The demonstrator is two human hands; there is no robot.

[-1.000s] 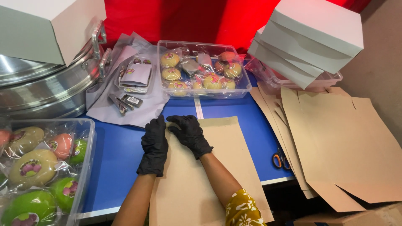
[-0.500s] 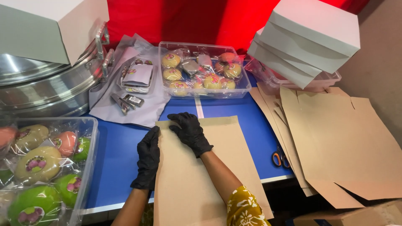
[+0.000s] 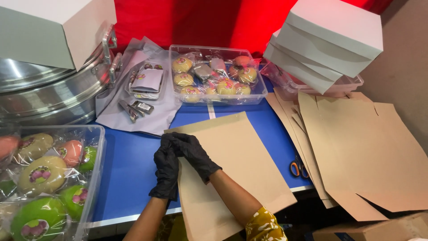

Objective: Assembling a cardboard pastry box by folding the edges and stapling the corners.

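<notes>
A flat brown cardboard box blank (image 3: 236, 165) lies on the blue table (image 3: 129, 169), turned a little so its far end points up and right. Both my hands wear black gloves. My left hand (image 3: 166, 173) presses along the blank's left edge. My right hand (image 3: 189, 149) lies palm down on the blank near its upper left corner, fingers touching my left hand. Neither hand lifts the cardboard off the table.
A stack of flat brown blanks (image 3: 356, 151) lies at the right, scissors (image 3: 298, 168) beside it. White folded boxes (image 3: 330, 42) sit on a clear tub. Clear tubs of wrapped pastries stand behind (image 3: 214, 76) and at the left (image 3: 44, 178). Metal steamer pots (image 3: 53, 93) are far left.
The blank has rotated slightly, its far end swinging right. My left hand slid back along the left edge and my right hand stayed near the upper corner.
</notes>
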